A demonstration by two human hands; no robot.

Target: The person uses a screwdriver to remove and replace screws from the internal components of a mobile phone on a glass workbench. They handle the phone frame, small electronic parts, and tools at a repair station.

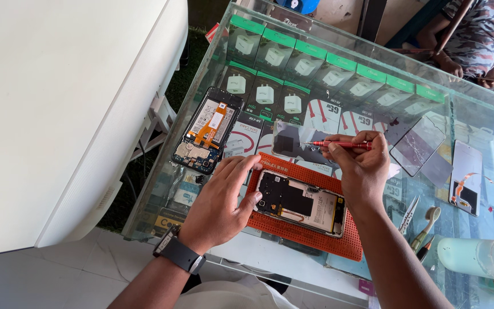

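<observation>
At the centre of the frame an opened phone (301,204) lies on a red mat (293,232) on the glass bench (475,189), the left hand (224,197) steadying its left end with loosely curled fingers, the right hand (361,163) just above it pinching a red screwdriver (338,145).

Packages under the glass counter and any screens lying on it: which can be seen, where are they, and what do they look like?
Charger boxes: two rows under the glass, far side; dark with green tops, white plug pictured.
Cable packs: under the glass beside them; white with red shapes.
Cracked screen panel: on the glass, right of the right hand; dark, tilted.
Small labelled packets: under the glass near the left hand; blue and yellow.
</observation>
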